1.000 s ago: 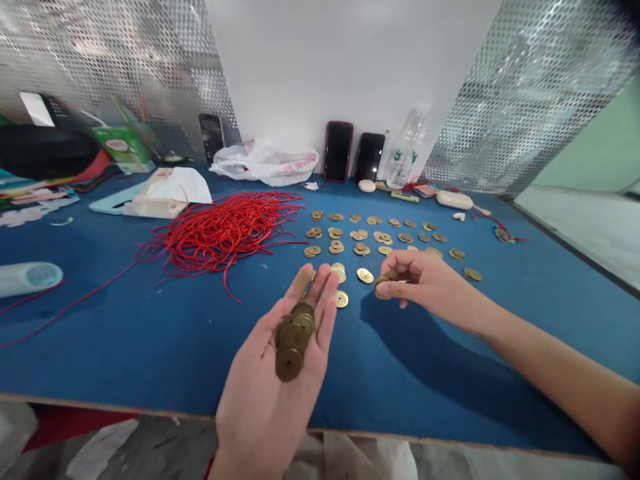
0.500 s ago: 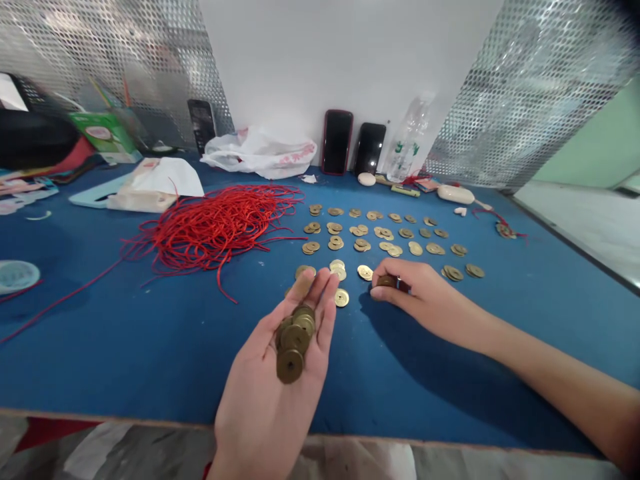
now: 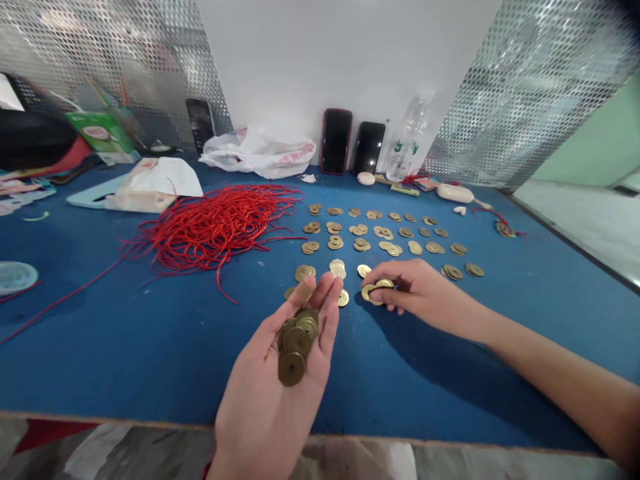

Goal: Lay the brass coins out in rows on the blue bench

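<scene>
My left hand (image 3: 280, 380) is palm up and cupped under an overlapping pile of brass coins (image 3: 297, 340) with holes in their centres. The fingers point away from me and curl slightly at the tips. To its right, my right hand (image 3: 410, 290) is low over the blue table, thumb and fingers closed at a small group of brass coins (image 3: 367, 292). One coin there shows edge-on at the thumb. A single coin (image 3: 343, 297) lies between the hands, partly behind the left fingertips. Small coin groups (image 3: 361, 245) lie in rows beyond.
A tangled heap of red cord (image 3: 220, 227) lies left of the coins. Along the back are a white plastic bag (image 3: 260, 153), a red-edged phone (image 3: 336, 141), a black phone (image 3: 369, 148) and a clear bottle (image 3: 407, 143). A knotted red trinket (image 3: 505, 229) lies far right.
My right hand has lowered its dark stack of coins; they now show fanned out at the table under its fingers. The left hand has shifted only slightly, still bearing its coins.
</scene>
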`<state>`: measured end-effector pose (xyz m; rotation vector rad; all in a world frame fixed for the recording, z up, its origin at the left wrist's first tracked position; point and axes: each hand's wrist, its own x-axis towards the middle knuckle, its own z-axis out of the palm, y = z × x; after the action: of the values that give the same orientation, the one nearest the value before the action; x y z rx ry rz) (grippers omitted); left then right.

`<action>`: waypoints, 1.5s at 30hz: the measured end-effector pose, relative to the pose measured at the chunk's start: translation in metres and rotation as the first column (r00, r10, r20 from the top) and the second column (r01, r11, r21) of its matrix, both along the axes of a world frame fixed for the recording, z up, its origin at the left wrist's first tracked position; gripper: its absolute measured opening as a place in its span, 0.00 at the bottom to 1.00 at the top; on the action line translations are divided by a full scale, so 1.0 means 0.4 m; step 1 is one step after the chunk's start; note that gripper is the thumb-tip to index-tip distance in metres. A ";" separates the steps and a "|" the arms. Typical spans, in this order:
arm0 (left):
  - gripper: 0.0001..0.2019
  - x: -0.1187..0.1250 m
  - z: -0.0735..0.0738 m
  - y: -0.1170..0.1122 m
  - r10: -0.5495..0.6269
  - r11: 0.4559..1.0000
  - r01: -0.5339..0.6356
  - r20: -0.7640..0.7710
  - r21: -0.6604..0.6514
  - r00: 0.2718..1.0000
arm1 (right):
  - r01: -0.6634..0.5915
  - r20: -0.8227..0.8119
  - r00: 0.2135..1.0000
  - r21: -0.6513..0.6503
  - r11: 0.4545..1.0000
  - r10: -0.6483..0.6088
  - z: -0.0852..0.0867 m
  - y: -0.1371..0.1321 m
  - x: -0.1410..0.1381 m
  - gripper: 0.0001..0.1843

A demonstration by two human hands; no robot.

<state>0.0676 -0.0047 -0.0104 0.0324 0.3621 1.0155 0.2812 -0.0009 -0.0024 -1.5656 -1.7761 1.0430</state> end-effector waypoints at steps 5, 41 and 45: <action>0.18 0.001 0.008 0.003 -0.005 0.999 0.004 -0.028 -0.048 1.000 | 0.051 0.133 0.990 0.053 0.997 -0.057 -0.002 0.001 0.003 0.03; 0.20 0.008 0.014 -0.004 0.006 0.998 -0.008 -0.046 -0.055 0.999 | 0.159 0.125 0.976 0.152 0.976 -0.179 0.008 0.012 0.010 0.14; 0.18 0.006 0.007 -0.002 0.023 0.998 -0.027 -0.079 -0.061 0.997 | 0.154 -0.046 0.987 0.083 0.984 -0.151 0.013 0.010 0.017 0.10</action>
<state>0.0701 -0.0054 -0.0076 0.0113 0.4665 1.0291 0.2881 0.0032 0.0028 -1.5892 -1.6246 0.9058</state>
